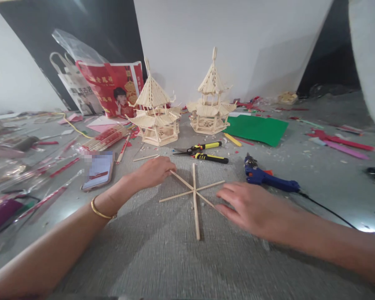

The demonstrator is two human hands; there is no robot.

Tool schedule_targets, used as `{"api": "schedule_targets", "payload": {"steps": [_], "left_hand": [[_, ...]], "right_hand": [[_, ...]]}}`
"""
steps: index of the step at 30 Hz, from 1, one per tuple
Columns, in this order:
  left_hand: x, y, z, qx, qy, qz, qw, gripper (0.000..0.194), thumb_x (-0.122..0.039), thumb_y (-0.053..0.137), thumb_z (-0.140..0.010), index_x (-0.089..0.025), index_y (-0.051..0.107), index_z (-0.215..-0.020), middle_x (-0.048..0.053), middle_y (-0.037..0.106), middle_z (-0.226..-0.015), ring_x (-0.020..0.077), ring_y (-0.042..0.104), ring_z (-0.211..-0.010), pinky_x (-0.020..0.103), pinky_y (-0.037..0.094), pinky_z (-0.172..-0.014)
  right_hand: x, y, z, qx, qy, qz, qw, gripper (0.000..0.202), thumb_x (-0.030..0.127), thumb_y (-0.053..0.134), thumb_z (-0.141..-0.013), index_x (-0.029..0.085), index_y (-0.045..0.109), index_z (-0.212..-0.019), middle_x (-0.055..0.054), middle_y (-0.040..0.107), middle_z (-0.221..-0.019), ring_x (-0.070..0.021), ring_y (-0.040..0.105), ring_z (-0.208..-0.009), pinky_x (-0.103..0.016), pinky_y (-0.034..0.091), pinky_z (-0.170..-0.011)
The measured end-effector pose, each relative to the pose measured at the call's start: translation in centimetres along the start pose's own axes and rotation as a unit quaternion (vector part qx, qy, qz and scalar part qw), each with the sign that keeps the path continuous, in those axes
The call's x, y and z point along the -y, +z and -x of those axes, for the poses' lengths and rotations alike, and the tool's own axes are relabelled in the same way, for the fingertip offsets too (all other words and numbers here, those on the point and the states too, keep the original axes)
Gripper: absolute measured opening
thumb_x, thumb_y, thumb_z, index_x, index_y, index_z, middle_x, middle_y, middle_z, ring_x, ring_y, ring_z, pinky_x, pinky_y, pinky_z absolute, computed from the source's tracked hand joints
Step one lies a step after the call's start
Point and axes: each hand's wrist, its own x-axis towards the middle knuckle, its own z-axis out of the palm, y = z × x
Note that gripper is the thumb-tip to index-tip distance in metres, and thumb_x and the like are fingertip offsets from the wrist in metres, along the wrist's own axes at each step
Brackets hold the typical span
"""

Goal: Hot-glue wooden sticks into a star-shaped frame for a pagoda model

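Note:
Thin wooden sticks cross at one centre and make a six-armed star [196,212] lying on the grey tabletop. My left hand [154,171] pinches the far-left tip of one stick between its fingers; a gold bracelet is on that wrist. At the right side of the star is my right hand [245,206], its thumb and fingers apart. Its thumb is at or very near the lower-right tip of the same stick. Beyond the star lie pliers [203,152] with yellow-black handles, their jaws apart. A blue glue gun [270,179] rests past my right hand.
Two wooden-stick pagoda models [158,121] stand at the back. A green sheet [258,130] lies behind the glue gun, whose cord runs right. A phone [98,171] and bundled sticks [104,139] are on the left. A red bag [112,89] stands against the wall amid scattered scraps.

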Motion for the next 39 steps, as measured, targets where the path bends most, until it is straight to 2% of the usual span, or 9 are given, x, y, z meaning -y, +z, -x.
{"api": "schedule_targets", "payload": {"steps": [4, 7, 10, 14, 18, 23, 29, 32, 39], "left_hand": [[0.1, 0.0, 0.2, 0.000, 0.001, 0.006, 1.000, 0.024, -0.020, 0.043, -0.090, -0.019, 0.066, -0.095, 0.006, 0.064, -0.092, 0.0171, 0.059, -0.090, 0.029, 0.043, -0.081], [0.1, 0.0, 0.3, 0.005, -0.007, 0.011, 1.000, 0.021, -0.020, 0.046, -0.088, -0.018, 0.066, -0.094, 0.006, 0.064, -0.092, 0.0176, 0.059, -0.090, 0.030, 0.044, -0.081], [-0.1, -0.1, 0.3, 0.004, -0.009, 0.018, 1.000, 0.020, -0.019, 0.047, -0.088, -0.018, 0.066, -0.095, 0.006, 0.064, -0.092, 0.0172, 0.059, -0.090, 0.030, 0.044, -0.081], [-0.4, -0.3, 0.6, 0.000, -0.013, 0.022, 1.000, 0.022, -0.018, 0.046, -0.088, -0.017, 0.066, -0.096, 0.007, 0.065, -0.093, 0.0177, 0.059, -0.091, 0.030, 0.044, -0.081], [-0.5, -0.4, 0.9, -0.006, -0.010, 0.026, 1.000, 0.022, -0.018, 0.045, -0.089, -0.017, 0.066, -0.093, 0.007, 0.065, -0.091, 0.0173, 0.059, -0.088, 0.030, 0.045, -0.079], [0.0, 0.0, 1.1, -0.023, 0.006, 0.043, 0.999, 0.024, -0.021, 0.042, -0.091, -0.018, 0.066, -0.088, 0.006, 0.064, -0.087, 0.0160, 0.058, -0.086, 0.028, 0.044, -0.079], [0.0, 0.4, 1.2, -0.037, 0.006, 0.034, 0.999, 0.022, -0.019, 0.045, -0.090, -0.019, 0.066, -0.094, 0.005, 0.064, -0.087, 0.0161, 0.058, -0.085, 0.028, 0.043, -0.076], [0.0, 0.5, 1.2, -0.043, 0.007, 0.032, 0.999, 0.023, -0.019, 0.045, -0.090, -0.019, 0.067, -0.094, 0.005, 0.064, -0.087, 0.0155, 0.059, -0.083, 0.027, 0.044, -0.075], [0.3, 1.0, 1.1, -0.039, 0.008, 0.050, 0.998, 0.022, -0.020, 0.046, -0.090, -0.019, 0.068, -0.094, 0.006, 0.064, -0.089, 0.0164, 0.059, -0.088, 0.029, 0.044, -0.080]], "right_hand": [[-3.4, -1.0, 1.1, -0.101, 0.032, 0.034, 0.994, 0.021, 0.030, 0.047, -0.089, 0.016, 0.063, -0.086, -0.006, 0.062, -0.077, -0.0192, 0.059, -0.069, -0.032, 0.043, -0.062], [-5.0, -0.9, 1.5, -0.126, 0.057, 0.042, 0.989, 0.020, 0.030, 0.048, -0.088, 0.017, 0.062, -0.088, -0.006, 0.061, -0.078, -0.0185, 0.058, -0.069, -0.032, 0.044, -0.062], [-4.6, -0.4, 1.0, -0.098, -0.002, 0.035, 0.995, 0.016, 0.025, 0.049, -0.087, 0.017, 0.062, -0.086, -0.008, 0.062, -0.083, -0.0198, 0.059, -0.076, -0.033, 0.046, -0.068], [-3.3, 0.0, -1.4, -0.063, -0.072, 0.039, 0.995, 0.014, 0.018, 0.050, -0.086, 0.013, 0.063, -0.089, -0.012, 0.063, -0.092, -0.0228, 0.058, -0.088, -0.037, 0.046, -0.078], [-3.1, 0.0, -3.8, -0.037, -0.084, 0.042, 0.995, 0.015, 0.018, 0.049, -0.087, 0.012, 0.063, -0.088, -0.012, 0.063, -0.091, -0.0221, 0.056, -0.088, -0.036, 0.044, -0.080], [-3.1, 0.2, -5.3, -0.013, -0.095, 0.044, 0.994, 0.016, 0.019, 0.049, -0.088, 0.013, 0.063, -0.088, -0.010, 0.062, -0.089, -0.0202, 0.055, -0.084, -0.033, 0.042, -0.076], [-2.5, 0.3, -8.0, 0.018, -0.160, 0.086, 0.983, 0.026, 0.007, 0.041, -0.085, 0.010, 0.061, -0.102, -0.012, 0.061, -0.100, -0.0208, 0.051, -0.090, -0.033, 0.040, -0.082], [-2.5, 0.4, -9.3, 0.037, -0.189, 0.102, 0.976, 0.031, 0.006, 0.040, -0.084, 0.009, 0.060, -0.108, -0.013, 0.060, -0.105, -0.0223, 0.049, -0.092, -0.034, 0.039, -0.081], [-2.7, 0.9, -10.1, 0.062, -0.189, 0.123, 0.972, 0.026, 0.007, 0.044, -0.082, 0.011, 0.062, -0.100, -0.012, 0.062, -0.096, -0.0216, 0.050, -0.089, -0.034, 0.038, -0.078]]}}
